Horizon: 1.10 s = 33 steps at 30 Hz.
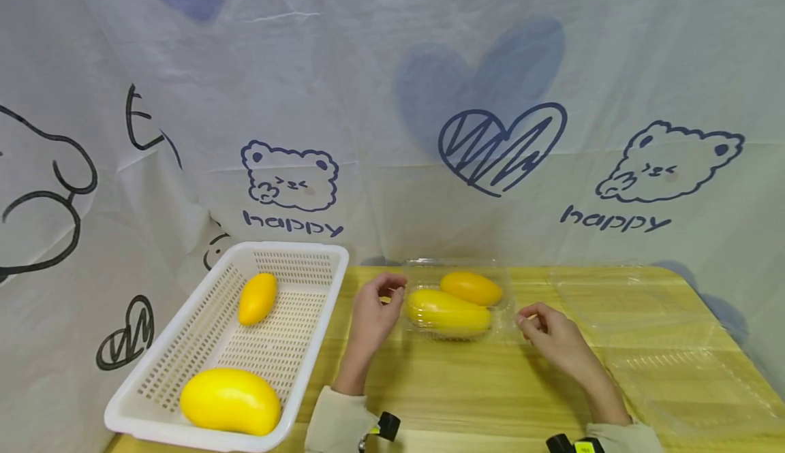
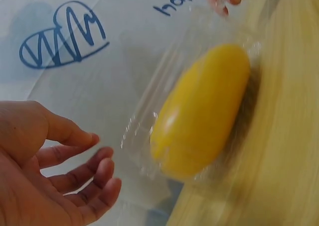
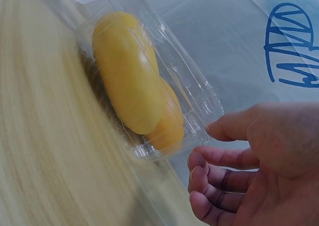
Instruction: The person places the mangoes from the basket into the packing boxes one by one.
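Note:
A clear plastic clamshell box [image 1: 454, 337] stands on the table with a large yellow mango [image 1: 450, 313] and a smaller orange-yellow mango [image 1: 471, 287] inside. Its clear lid [image 3: 184, 61] lies over the fruit. At the box's left end is my left hand [image 1: 379, 310], fingers loosely bent; the left wrist view shows a gap between fingertips [image 2: 105, 154] and plastic. Beyond the opposite end, my right hand [image 1: 555, 337] has its thumb tip right at the box's corner, the other fingers loosely curled below.
At left, a white perforated basket [image 1: 334, 289] holds a small orange-yellow mango [image 1: 257, 298] and a large yellow one [image 1: 229, 400]. Two more clear plastic boxes [image 1: 619, 296] [image 1: 699, 385] lie on the table's right side. A printed white cloth [image 1: 392, 99] hangs behind the table.

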### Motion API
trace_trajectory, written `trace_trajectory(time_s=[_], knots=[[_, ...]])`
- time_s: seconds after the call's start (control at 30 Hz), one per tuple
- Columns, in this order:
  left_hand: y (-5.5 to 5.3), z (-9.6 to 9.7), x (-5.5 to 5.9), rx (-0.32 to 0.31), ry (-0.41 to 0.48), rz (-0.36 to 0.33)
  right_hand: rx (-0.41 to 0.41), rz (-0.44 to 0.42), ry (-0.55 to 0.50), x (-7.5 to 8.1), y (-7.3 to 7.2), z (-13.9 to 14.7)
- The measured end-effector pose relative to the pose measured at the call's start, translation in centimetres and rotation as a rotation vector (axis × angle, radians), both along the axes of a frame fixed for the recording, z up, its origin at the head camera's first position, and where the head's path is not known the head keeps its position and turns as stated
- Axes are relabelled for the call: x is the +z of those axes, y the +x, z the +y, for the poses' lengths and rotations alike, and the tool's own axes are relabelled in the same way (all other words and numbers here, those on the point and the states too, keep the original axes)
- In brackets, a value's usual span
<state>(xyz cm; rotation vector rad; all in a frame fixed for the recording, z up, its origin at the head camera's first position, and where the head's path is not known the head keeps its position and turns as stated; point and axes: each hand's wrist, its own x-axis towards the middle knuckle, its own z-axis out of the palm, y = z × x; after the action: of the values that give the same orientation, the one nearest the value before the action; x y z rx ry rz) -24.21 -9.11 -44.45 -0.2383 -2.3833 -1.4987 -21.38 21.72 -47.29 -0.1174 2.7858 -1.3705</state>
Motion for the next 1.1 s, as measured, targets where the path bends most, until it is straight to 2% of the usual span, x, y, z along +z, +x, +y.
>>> trace_trajectory(time_s=[0.13,0.27,0.47,0.63,0.83,1.1], knots=[[-0.4,-0.8,-0.7,0.025,-0.027,-0.005,0.002,0.013,0.009,0.1,0.1,0.0],[-0.7,-1.5,-1.2,0.008,-0.031,-0.087,0.003,0.03,0.017,0.2,0.3,-0.1],[-0.9,-2.5,-1.8,-0.104,-0.029,-0.234,0.005,0.045,0.024,0.3,0.4,-0.2],[-0.8,-2.7,-2.1,-0.193,0.044,-0.344,0.008,0.048,0.026,0.4,0.5,-0.3],[-1.0,-2.8,-2.4,-0.221,0.06,-0.39,0.01,0.048,0.043,0.5,0.7,-0.3],[-0.9,-3.0,-2.5,-0.238,0.111,-0.418,-0.021,0.143,0.102,1.3,0.9,-0.5]])
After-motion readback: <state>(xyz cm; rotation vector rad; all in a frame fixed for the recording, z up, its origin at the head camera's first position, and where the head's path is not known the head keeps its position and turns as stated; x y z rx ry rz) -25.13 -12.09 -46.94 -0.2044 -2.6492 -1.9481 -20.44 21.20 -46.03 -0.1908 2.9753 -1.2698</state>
